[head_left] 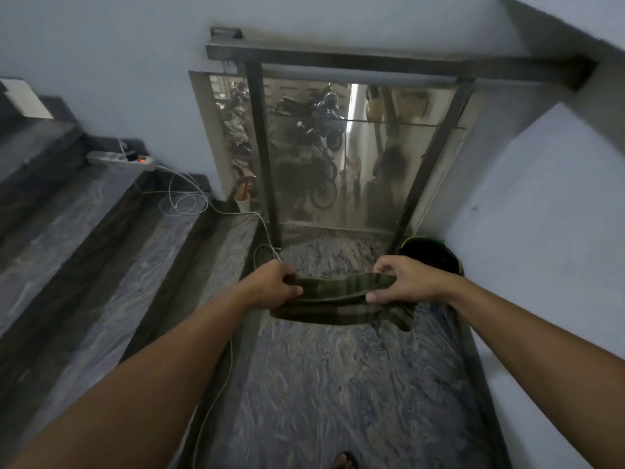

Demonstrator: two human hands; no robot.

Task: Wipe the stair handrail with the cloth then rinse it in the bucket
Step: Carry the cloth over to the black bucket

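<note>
A dark green striped cloth [338, 302] is stretched between both hands above the marbled landing floor. My left hand [274, 284] grips its left end and my right hand [402, 282] grips its right end; the lower edge hangs loose below. A dark metal handrail [389, 64] runs across the top of a glass balustrade ahead, well beyond my hands. A black bucket [431, 255] with a green-trimmed rim stands on the floor at the right corner, just behind my right hand and partly hidden by it.
Marbled stairs [84, 265] rise to the left. A white power strip [121, 160] lies on a step, and its white cable [236, 211] trails down across the landing. A white wall [541, 214] closes the right side. A sandalled foot [343, 461] shows at the bottom edge.
</note>
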